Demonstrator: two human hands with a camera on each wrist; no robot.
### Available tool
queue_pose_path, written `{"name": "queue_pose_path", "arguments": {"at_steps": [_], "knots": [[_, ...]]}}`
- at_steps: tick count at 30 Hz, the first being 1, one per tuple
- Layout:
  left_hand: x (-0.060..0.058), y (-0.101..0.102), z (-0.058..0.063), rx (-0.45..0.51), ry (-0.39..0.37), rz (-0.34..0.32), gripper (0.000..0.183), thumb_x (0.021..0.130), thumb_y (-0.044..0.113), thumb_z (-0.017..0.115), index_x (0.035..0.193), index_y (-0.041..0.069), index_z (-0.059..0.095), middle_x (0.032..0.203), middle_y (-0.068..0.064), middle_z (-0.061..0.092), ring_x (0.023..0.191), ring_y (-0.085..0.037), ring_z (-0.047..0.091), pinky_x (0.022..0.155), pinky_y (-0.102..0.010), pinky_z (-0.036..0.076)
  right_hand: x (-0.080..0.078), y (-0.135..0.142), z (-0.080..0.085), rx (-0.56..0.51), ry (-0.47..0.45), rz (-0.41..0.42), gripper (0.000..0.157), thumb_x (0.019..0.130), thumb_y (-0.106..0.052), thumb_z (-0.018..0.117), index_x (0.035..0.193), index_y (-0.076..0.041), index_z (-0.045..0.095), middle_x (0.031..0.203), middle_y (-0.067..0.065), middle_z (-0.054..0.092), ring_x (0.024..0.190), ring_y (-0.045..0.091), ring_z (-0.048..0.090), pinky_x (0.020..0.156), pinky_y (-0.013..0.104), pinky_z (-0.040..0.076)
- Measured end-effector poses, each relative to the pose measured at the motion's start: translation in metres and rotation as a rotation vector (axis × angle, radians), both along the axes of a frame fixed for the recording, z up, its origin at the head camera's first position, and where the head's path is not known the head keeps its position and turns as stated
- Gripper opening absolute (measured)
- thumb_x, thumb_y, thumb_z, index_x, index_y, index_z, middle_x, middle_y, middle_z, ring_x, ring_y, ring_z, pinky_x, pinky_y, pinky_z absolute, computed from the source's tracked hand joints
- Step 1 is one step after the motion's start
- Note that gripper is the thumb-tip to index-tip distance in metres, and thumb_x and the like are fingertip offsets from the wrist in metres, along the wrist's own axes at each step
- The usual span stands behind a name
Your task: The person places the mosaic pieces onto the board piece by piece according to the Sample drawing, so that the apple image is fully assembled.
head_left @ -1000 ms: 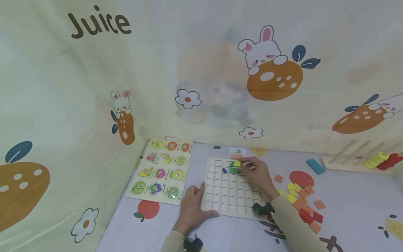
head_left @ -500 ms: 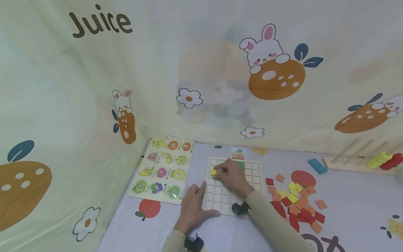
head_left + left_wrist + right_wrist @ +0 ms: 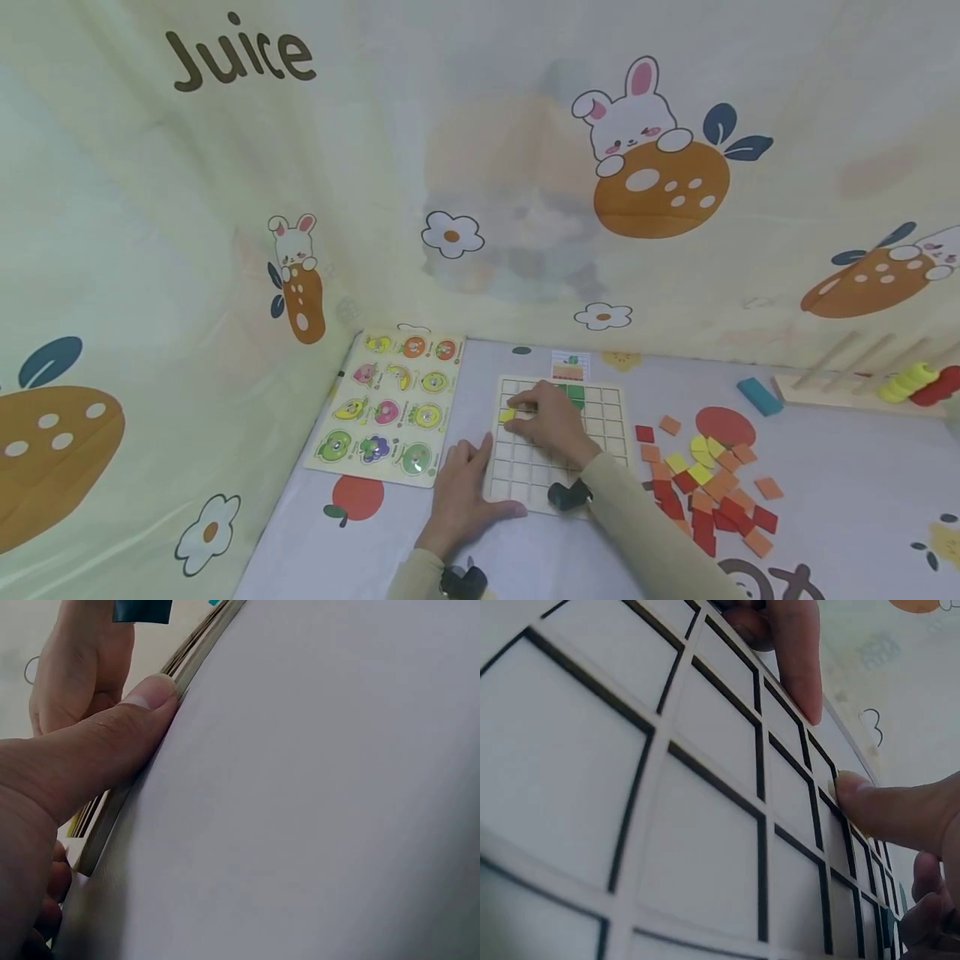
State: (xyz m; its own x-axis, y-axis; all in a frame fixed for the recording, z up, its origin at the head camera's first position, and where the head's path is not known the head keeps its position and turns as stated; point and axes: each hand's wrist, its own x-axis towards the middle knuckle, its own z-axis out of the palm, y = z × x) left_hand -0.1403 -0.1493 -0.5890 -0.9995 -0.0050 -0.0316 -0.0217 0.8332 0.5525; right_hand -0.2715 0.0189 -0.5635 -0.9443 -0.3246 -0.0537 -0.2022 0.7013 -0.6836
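The right hand (image 3: 551, 421) reached over a pale grid board (image 3: 528, 473), pinching a yellow tile (image 3: 507, 415) between thumb and finger at a cell in the board's left column. The left hand (image 3: 461, 492), grasping nothing, had its thumb and forefinger spread around the board's near left corner, touching its edges. Just above the right hand, green tiles (image 3: 576, 394) sat in the grid's upper rows.

The board lay on a cloth-covered bench (image 3: 840, 467). Between it and the bench's far edge was a small picture card (image 3: 571, 365). Right of the board, loose red, orange and yellow tiles (image 3: 720, 483) were scattered, some overlapping. At the bench's far left corner lay a fruit picture board (image 3: 378, 408). Toward the far right corner stood a wooden peg rack (image 3: 832, 393) with yellow and red pieces, a blue block (image 3: 760, 397) beside it. Behind the far edge hung a backdrop (image 3: 360, 158) printed with rabbits.
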Motion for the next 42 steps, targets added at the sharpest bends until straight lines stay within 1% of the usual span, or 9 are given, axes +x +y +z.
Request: {"name": "queue_pose_path", "arguments": {"at_steps": [4, 9, 13, 16, 22, 28, 36, 39, 42], "knots": [[-0.001, 0.0, 0.0, -0.001, 0.002, 0.001, 0.125, 0.064, 0.071, 0.091, 0.165, 0.017, 0.039, 0.103, 0.006, 0.037, 0.09, -0.009, 0.033, 0.073, -0.023, 0.031, 0.0, 0.002, -0.001, -0.001, 0.022, 0.003, 0.026, 0.085, -0.035, 0.089, 0.11, -0.028, 0.084, 0.104, -0.005, 0.067, 0.096, 0.015, 0.058, 0.09, 0.04, 0.047], [0.0, 0.0, -0.001, -0.001, 0.017, 0.0, 0.125, 0.064, 0.071, 0.091, 0.165, 0.018, 0.04, 0.102, 0.006, 0.036, 0.089, -0.009, 0.033, 0.073, -0.023, 0.03, 0.001, 0.0, 0.0, 0.002, 0.043, 0.007, 0.019, 0.087, -0.032, 0.088, 0.104, -0.026, 0.085, 0.097, -0.004, 0.065, 0.089, 0.015, 0.055, 0.081, 0.036, 0.044], [0.001, 0.0, -0.002, 0.004, 0.037, -0.003, 0.125, 0.063, 0.072, 0.091, 0.164, 0.017, 0.042, 0.1, 0.006, 0.036, 0.089, -0.01, 0.032, 0.073, -0.024, 0.029, 0.002, -0.001, 0.002, -0.011, 0.034, 0.009, 0.018, 0.087, -0.032, 0.087, 0.104, -0.023, 0.085, 0.094, -0.004, 0.063, 0.084, 0.015, 0.053, 0.075, 0.034, 0.042], [0.002, 0.001, -0.003, 0.005, 0.039, 0.001, 0.125, 0.063, 0.072, 0.091, 0.164, 0.018, 0.042, 0.101, 0.006, 0.036, 0.09, -0.01, 0.033, 0.073, -0.024, 0.03, 0.003, 0.0, 0.001, -0.014, 0.034, 0.017, 0.02, 0.087, -0.033, 0.087, 0.105, -0.024, 0.085, 0.094, -0.005, 0.063, 0.084, 0.014, 0.054, 0.077, 0.034, 0.043], [0.001, 0.002, -0.004, 0.012, 0.032, 0.004, 0.125, 0.062, 0.073, 0.09, 0.164, 0.018, 0.042, 0.101, 0.006, 0.036, 0.09, -0.009, 0.033, 0.073, -0.024, 0.03, 0.002, 0.016, -0.001, -0.019, 0.096, 0.042, 0.025, 0.09, -0.037, 0.084, 0.111, -0.025, 0.084, 0.096, -0.006, 0.064, 0.086, 0.013, 0.053, 0.077, 0.033, 0.043], [0.001, 0.001, -0.001, -0.005, 0.025, 0.004, 0.126, 0.063, 0.074, 0.09, 0.164, 0.018, 0.041, 0.101, 0.007, 0.036, 0.088, -0.008, 0.033, 0.072, -0.024, 0.03, -0.003, 0.062, 0.011, -0.005, 0.144, 0.008, 0.023, 0.091, -0.033, 0.083, 0.111, -0.022, 0.084, 0.096, -0.003, 0.068, 0.083, 0.017, 0.053, 0.072, 0.033, 0.041], [0.003, 0.003, 0.001, 0.005, 0.008, 0.023, 0.126, 0.062, 0.07, 0.092, 0.164, 0.017, 0.041, 0.101, 0.006, 0.037, 0.09, -0.009, 0.033, 0.073, -0.025, 0.03, 0.001, 0.151, 0.027, 0.105, -0.053, -0.097, 0.04, 0.094, -0.038, 0.079, 0.125, -0.014, 0.078, 0.109, 0.009, 0.068, 0.095, 0.026, 0.056, 0.07, 0.033, 0.047], [0.003, 0.004, 0.0, 0.007, 0.011, 0.024, 0.126, 0.062, 0.07, 0.092, 0.164, 0.017, 0.041, 0.101, 0.006, 0.037, 0.09, -0.009, 0.033, 0.073, -0.025, 0.031, 0.008, 0.184, 0.027, 0.128, -0.089, -0.105, 0.048, 0.092, -0.04, 0.081, 0.129, -0.01, 0.075, 0.115, 0.014, 0.068, 0.097, 0.027, 0.057, 0.07, 0.033, 0.052], [0.004, 0.005, 0.0, 0.006, 0.011, 0.022, 0.126, 0.062, 0.07, 0.092, 0.164, 0.017, 0.041, 0.101, 0.007, 0.037, 0.09, -0.009, 0.033, 0.074, -0.024, 0.03, 0.014, 0.213, 0.025, 0.178, -0.081, -0.118, 0.052, 0.091, -0.041, 0.082, 0.131, -0.008, 0.073, 0.12, 0.016, 0.069, 0.101, 0.03, 0.058, 0.075, 0.039, 0.055]]}}
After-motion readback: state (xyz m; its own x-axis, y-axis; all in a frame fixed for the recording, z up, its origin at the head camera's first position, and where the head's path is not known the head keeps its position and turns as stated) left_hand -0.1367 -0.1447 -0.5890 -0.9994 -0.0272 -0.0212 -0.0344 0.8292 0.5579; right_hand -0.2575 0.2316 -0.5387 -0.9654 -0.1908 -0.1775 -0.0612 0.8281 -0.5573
